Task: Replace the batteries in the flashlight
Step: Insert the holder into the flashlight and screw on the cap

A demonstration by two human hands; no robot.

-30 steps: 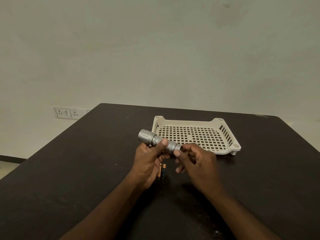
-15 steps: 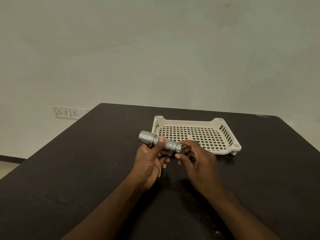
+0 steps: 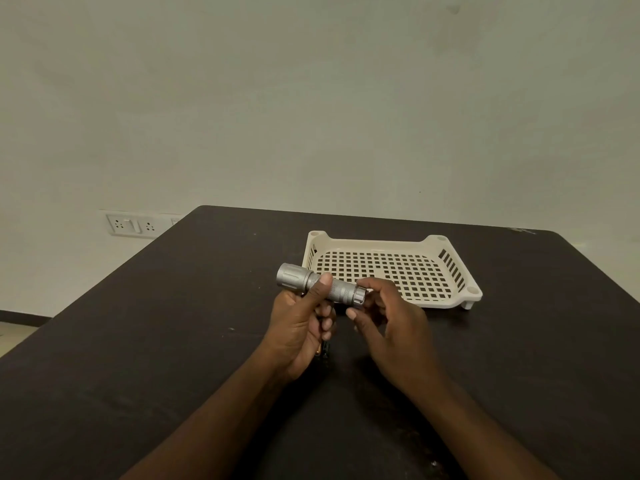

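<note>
My left hand (image 3: 298, 327) holds a silver flashlight (image 3: 341, 291) by its barrel above the dark table (image 3: 173, 341). The wide head points left and the thumb lies across the top. My right hand (image 3: 388, 317) is at the tail end. Its index finger rests over the tail cap (image 3: 359, 295) and its thumb sits just under it. Two batteries (image 3: 323, 349) lie on the table below my left hand, mostly hidden by its fingers.
A cream perforated plastic tray (image 3: 460, 296) sits on the table just behind my hands, with nothing in it. Wall sockets (image 3: 133, 225) are on the wall at the far left, past the table's edge.
My right hand's grip on the tail cap has shifted: the thumb has dropped from the cap to just beneath it. The flashlight stays in my left hand, almost unmoved.
</note>
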